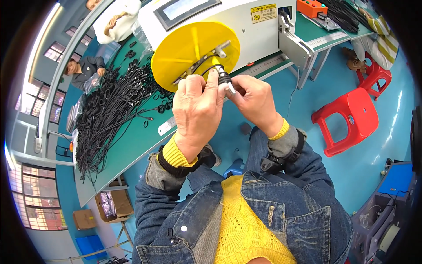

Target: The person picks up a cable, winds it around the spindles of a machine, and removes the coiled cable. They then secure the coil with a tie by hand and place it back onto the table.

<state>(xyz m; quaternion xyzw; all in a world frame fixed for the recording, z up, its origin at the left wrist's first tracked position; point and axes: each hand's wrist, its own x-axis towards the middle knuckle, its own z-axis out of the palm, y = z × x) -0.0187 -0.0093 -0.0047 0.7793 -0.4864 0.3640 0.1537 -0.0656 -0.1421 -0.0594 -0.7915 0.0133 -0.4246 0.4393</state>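
Note:
A yellow disc (176,57) with metal bars and pegs on its face is mounted on the front of a white machine (259,37). At its hub a black cable (224,78) is wound in a small coil. My left hand (196,112) is closed round the coil's near side, its index finger pressed up against the hub. From the right, my right hand (257,99) pinches at the same coil with thumb and curled fingers. A small white piece (231,88) sticks out between my hands; its kind I cannot make out.
A large heap of black cables (114,105) covers the green table (132,141) on the left. Red stools (351,116) stand on the blue floor at right. An orange box (311,8) sits on another bench. Other people sit or stand at the far left and far right.

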